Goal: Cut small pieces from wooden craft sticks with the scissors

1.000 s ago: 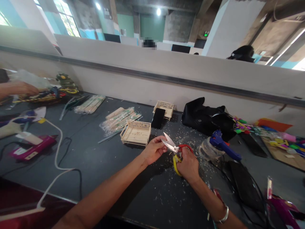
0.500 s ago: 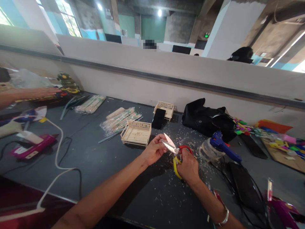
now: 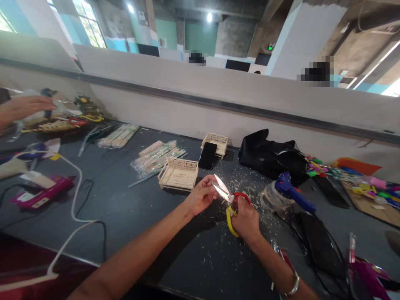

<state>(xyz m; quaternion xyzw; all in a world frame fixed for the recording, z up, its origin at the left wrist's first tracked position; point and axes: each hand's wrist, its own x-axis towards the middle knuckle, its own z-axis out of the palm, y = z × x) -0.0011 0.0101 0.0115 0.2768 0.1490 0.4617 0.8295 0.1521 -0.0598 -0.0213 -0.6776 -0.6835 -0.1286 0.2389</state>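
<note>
My right hand (image 3: 246,218) is closed on the red and yellow handles of a pair of scissors (image 3: 223,191), whose blades are spread and point up and left. Beside the blades, my left hand (image 3: 202,196) is pinched together; whatever sits between its fingertips is too small to make out. Small pale clippings (image 3: 246,179) are scattered on the dark table (image 3: 125,233) around and beneath the hands. A small wooden bench model (image 3: 178,174) stands left of my left hand. Behind it are a second wooden model (image 3: 218,141) and a black phone (image 3: 208,156).
Wrapped stick bundles (image 3: 159,156) lie at centre-left. To the right are a black bag (image 3: 271,156), a blue glue gun (image 3: 293,193) on a plastic tub, and cables. Another person's hand (image 3: 28,107) is at the far left, above a basket; a magenta device (image 3: 43,192) lies nearer.
The other person's hand at the far left has lifted and moved left, uncovering the basket of sticks. My hands and the scissors have hardly moved.
</note>
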